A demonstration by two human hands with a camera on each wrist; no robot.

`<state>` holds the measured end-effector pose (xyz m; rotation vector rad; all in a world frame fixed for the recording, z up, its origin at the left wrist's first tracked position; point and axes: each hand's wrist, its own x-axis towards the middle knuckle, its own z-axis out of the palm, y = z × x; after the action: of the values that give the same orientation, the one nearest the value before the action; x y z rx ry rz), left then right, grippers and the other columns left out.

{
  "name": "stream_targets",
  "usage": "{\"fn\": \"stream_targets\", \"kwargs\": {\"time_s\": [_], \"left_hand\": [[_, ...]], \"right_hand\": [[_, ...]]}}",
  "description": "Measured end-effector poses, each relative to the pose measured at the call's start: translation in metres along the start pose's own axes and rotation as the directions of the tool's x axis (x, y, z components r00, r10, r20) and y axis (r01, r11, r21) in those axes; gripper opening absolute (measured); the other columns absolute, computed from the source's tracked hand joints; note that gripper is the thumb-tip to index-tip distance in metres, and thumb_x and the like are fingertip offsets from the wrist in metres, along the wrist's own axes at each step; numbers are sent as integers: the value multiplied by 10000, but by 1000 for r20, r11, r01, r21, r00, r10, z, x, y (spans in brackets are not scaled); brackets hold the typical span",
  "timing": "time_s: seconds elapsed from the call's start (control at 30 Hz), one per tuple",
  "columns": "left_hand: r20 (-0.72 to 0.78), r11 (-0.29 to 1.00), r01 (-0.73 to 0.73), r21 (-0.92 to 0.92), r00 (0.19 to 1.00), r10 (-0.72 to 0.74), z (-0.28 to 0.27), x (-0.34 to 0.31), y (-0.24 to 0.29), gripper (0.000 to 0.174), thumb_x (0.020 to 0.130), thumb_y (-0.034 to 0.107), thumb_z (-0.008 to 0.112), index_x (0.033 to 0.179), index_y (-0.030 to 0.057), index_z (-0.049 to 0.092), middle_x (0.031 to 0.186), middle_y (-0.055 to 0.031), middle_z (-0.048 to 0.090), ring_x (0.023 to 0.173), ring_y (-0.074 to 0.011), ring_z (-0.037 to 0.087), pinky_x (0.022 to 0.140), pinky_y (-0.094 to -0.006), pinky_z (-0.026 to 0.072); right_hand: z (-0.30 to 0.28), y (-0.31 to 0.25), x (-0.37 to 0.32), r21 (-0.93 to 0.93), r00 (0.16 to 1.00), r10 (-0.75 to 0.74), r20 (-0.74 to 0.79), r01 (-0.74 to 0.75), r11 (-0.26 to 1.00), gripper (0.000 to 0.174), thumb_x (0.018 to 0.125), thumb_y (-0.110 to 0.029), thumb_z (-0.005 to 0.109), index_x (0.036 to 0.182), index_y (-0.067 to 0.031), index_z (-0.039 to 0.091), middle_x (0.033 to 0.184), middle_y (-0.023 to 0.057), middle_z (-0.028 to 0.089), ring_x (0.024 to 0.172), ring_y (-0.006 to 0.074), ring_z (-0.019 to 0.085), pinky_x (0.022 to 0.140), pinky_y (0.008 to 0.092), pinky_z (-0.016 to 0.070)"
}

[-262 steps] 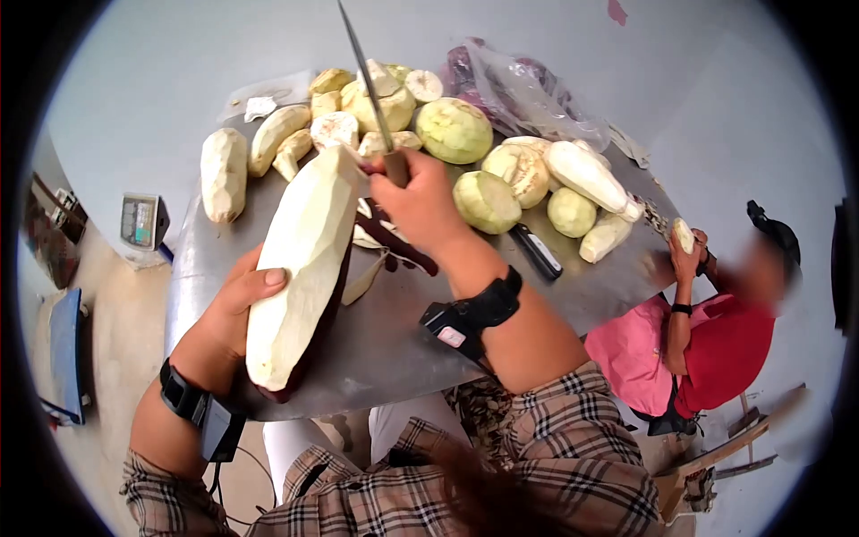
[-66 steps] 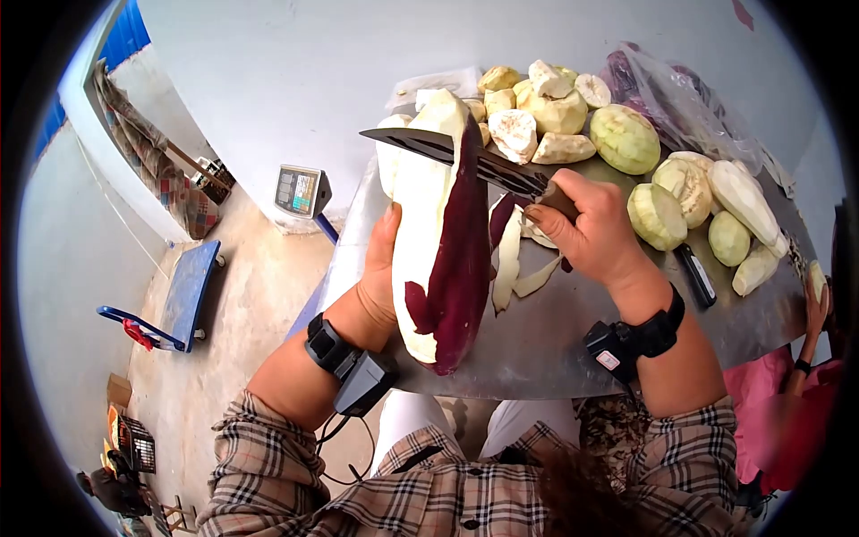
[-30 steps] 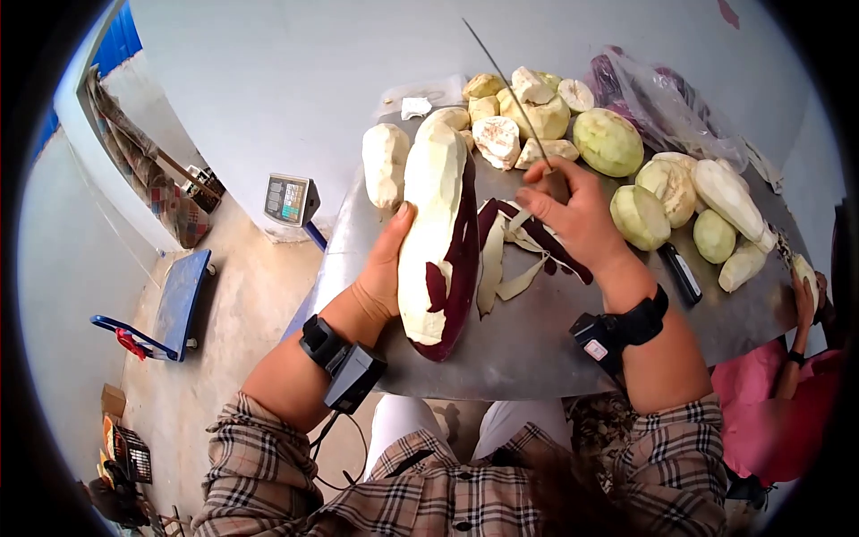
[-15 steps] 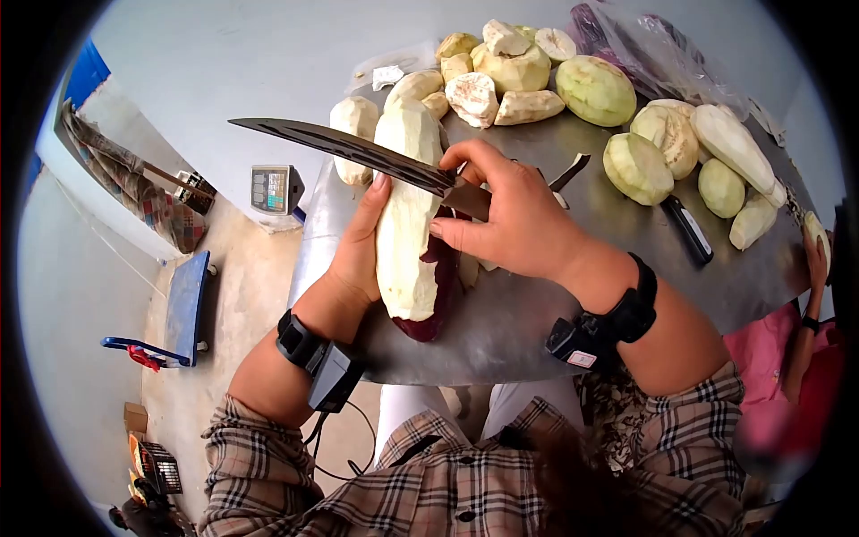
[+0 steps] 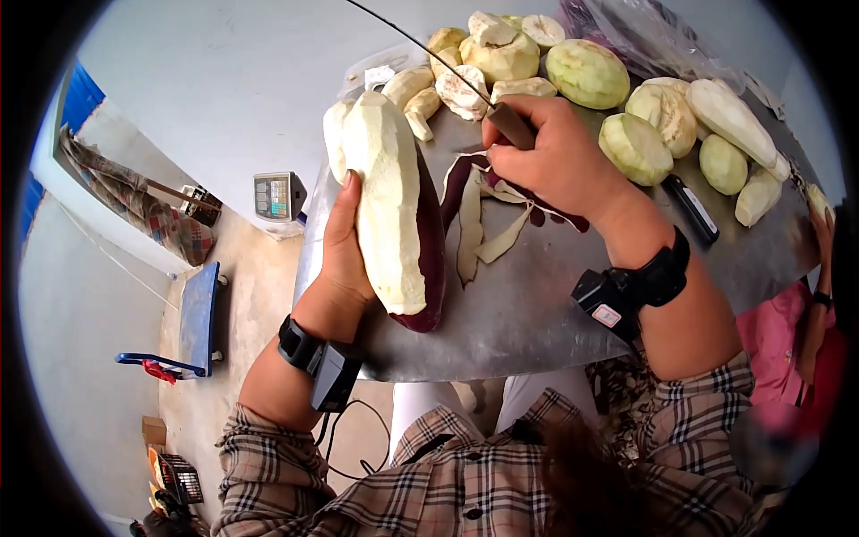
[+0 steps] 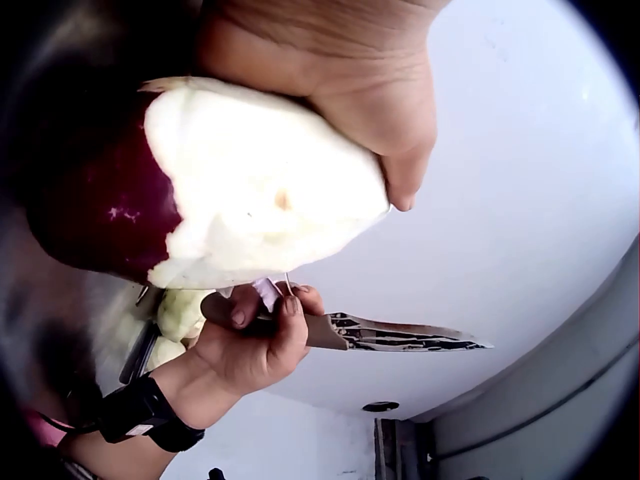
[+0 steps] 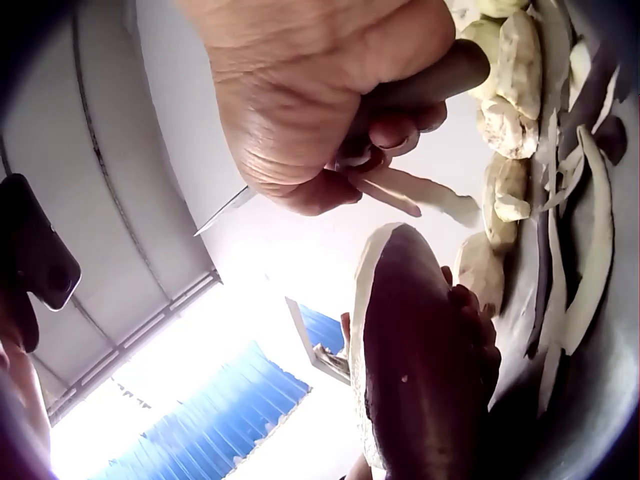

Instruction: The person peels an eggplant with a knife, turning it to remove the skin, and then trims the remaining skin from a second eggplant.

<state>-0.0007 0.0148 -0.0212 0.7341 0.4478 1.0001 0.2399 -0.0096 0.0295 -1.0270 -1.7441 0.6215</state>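
A large eggplant (image 5: pixel 389 215) stands tilted over the metal table's near left part, its upper face peeled white and purple skin left along the right side and lower end. My left hand (image 5: pixel 344 242) grips its left side, thumb lying along the white flesh; the fingers are hidden underneath in the head view. To the right, apart from the eggplant, my right hand (image 5: pixel 564 157) holds a knife by its brown handle (image 5: pixel 513 127), blade pointing up and left. A pale strip of peel (image 7: pixel 430 195) hangs at the right fingers in the right wrist view.
Peel strips (image 5: pixel 501 233) lie on the metal table (image 5: pixel 555 304). Peeled eggplants (image 5: pixel 586 73) and cut pieces line its back and right, near a black-handled object (image 5: pixel 691 210) and a plastic bag (image 5: pixel 644 36). A scale (image 5: pixel 276 197) and blue trolley (image 5: pixel 197 313) stand left; another person (image 5: pixel 801 349) is right.
The right hand has lifted the knife off the eggplant and moved up and right, uncovering the peels. Over the longer span, the eggplant has been turned and more purple skin has come off.
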Motion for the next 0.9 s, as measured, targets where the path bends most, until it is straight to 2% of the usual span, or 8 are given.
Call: {"fn": "stream_targets", "kwargs": {"time_s": [0.03, 0.13, 0.17, 0.5, 0.6, 0.7, 0.8, 0.9], "left_hand": [[-22, 999, -27, 43, 999, 28, -1, 0, 1, 662, 929, 585, 416, 1365, 89, 459, 1182, -157, 614, 1035, -332, 618, 914, -464, 513], [-79, 988, -109, 105, 990, 118, 0, 2, 6, 685, 919, 618, 394, 1334, 80, 483, 1132, -172, 629, 980, -343, 636, 845, -460, 544], [-51, 992, -110, 63, 992, 113, -1, 2, 8, 683, 919, 618, 395, 1327, 78, 487, 1122, -171, 632, 971, -343, 639, 835, -456, 548], [-30, 992, -128, 13, 991, 128, -2, 4, 12, 681, 915, 612, 429, 1324, 69, 481, 1101, -177, 639, 968, -349, 645, 810, -452, 564], [-27, 992, -127, 5, 992, 127, -2, 6, 12, 691, 910, 620, 437, 1331, 74, 474, 1124, -178, 632, 972, -356, 644, 810, -463, 565], [-43, 991, -132, -25, 990, 131, -1, 7, 12, 703, 904, 629, 441, 1335, 75, 472, 1135, -175, 629, 981, -358, 641, 808, -465, 565], [-9, 991, -127, -32, 992, 127, 1, 8, 12, 712, 899, 638, 440, 1335, 75, 475, 1144, -175, 625, 993, -358, 636, 827, -467, 559], [-39, 985, -174, 0, 984, 174, -3, 14, 9, 702, 904, 633, 433, 1332, 79, 481, 1141, -172, 628, 1003, -348, 632, 850, -460, 549]], "right_hand": [[-4, 6, 2, -36, 998, -56, -7, 56, 998, 98, 783, -93, 657, 805, -20, 595, 690, -24, 560, 646, 56, 500, 580, 233, 415], [-19, 5, 6, 60, 973, 128, 192, -142, 988, 185, 814, -174, 713, 814, -16, 616, 682, -29, 561, 635, 46, 490, 569, 226, 402], [-22, 11, 9, -52, 976, 100, 195, -92, 994, 258, 829, -250, 739, 830, -14, 634, 683, -33, 568, 634, 40, 481, 569, 221, 389], [-28, 13, 12, -251, 984, 178, 14, -169, 953, 255, 836, -244, 719, 779, -17, 616, 657, -38, 542, 633, 47, 470, 575, 235, 383], [-28, 18, 13, -227, 991, 125, -45, -132, 965, 249, 833, -237, 722, 796, -17, 611, 680, -39, 548, 647, 45, 472, 588, 234, 394], [-21, 22, 13, -150, 990, 143, -2, -142, 978, 241, 836, -233, 721, 832, -18, 612, 717, -37, 560, 657, 46, 474, 594, 230, 401], [-7, 12, 6, -67, 995, 75, 62, -71, 995, 240, 838, -229, 723, 857, -17, 613, 744, -32, 568, 667, 48, 480, 600, 229, 406], [6, 4, 1, 6, 967, 161, 196, -166, 986, 262, 842, -233, 723, 901, 7, 635, 779, 0, 618, 734, 65, 551, 670, 240, 464]]}}
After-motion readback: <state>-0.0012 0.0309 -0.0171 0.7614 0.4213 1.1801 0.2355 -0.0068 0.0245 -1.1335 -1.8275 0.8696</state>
